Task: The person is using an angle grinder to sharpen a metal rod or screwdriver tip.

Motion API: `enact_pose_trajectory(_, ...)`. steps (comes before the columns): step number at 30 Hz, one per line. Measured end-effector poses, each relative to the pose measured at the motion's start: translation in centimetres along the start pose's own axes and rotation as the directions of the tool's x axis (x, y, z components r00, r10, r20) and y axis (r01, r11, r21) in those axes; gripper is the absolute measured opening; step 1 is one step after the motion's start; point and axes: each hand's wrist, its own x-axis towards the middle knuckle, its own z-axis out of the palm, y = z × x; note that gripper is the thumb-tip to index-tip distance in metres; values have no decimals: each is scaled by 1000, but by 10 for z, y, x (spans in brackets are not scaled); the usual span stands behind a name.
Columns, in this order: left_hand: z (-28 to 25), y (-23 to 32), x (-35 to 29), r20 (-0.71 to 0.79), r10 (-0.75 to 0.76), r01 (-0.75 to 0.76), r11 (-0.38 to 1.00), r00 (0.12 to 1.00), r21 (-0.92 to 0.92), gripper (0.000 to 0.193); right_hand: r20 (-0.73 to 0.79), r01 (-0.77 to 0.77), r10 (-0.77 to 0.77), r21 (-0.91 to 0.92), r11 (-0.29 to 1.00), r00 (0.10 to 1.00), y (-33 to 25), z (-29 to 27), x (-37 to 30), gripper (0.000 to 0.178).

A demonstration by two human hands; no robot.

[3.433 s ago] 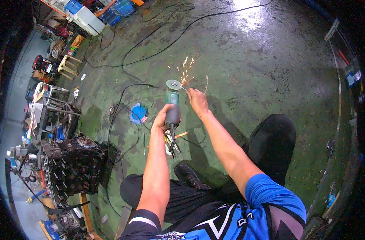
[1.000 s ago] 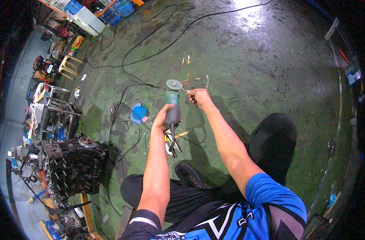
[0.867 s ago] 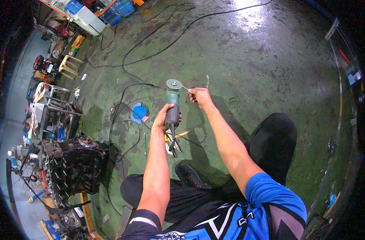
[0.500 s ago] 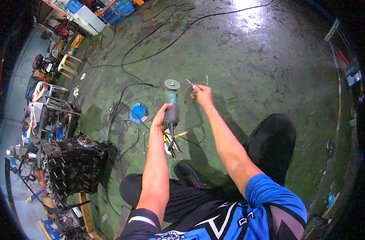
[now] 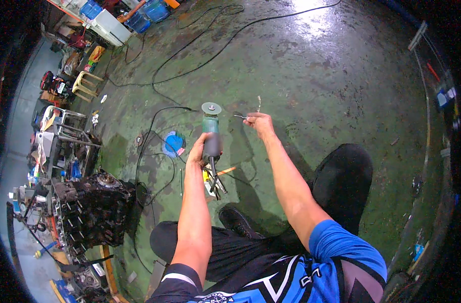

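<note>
My left hand (image 5: 198, 147) is wrapped round the body of a green and black angle grinder (image 5: 211, 125), its disc end pointing away from me. A pale round disc (image 5: 211, 108) sits at the far end, and a black cord hangs from the near end. To the right of the grinder, my right hand (image 5: 260, 123) pinches a small thin metal piece (image 5: 240, 116) whose tip points left toward the disc, apart from it. Its exact kind is too small to make out. Whether the disc is spinning, I cannot tell.
A blue round object (image 5: 174, 144) lies on the green floor (image 5: 311, 91) left of the grinder. Black cable (image 5: 162, 81) loops across the floor. An engine block (image 5: 91, 212) stands at left, near a cluttered bench (image 5: 58, 134). My shoe (image 5: 234, 222) is below the tools.
My right hand has turned and moved slightly to the right and nearer me, so the metal piece now points more directly left. The grinder has shifted a little to the left.
</note>
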Motion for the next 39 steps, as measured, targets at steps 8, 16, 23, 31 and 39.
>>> enact_pose_trajectory(8, 20, 0, -6, -20, -1, 2, 1000, 1000, 3, 47, -18, 7, -7, -16, 1000, 1000, -13, 0, -13, 20)
enact_pose_trajectory(16, 24, -3, -5, 7, -36, 36, 999, 999, 35, 48, 83, -10, 20, -123, 992, 996, -22, 31, -23, 17)
enact_pose_trajectory(23, 13, -5, -2, 19, -51, 50, 997, 999, 61, 52, 66, -56, 77, -267, 962, 995, -16, 38, -21, 18)
enact_pose_trajectory(31, 20, -4, -6, 20, -81, 80, 995, 997, 61, 53, 73, -38, 64, -309, 950, 995, -4, 36, -13, 22)
enact_pose_trajectory(39, 11, -5, -5, 15, -56, 55, 996, 998, 66, 54, 69, -12, 38, -336, 942, 997, -5, 44, -23, 23)
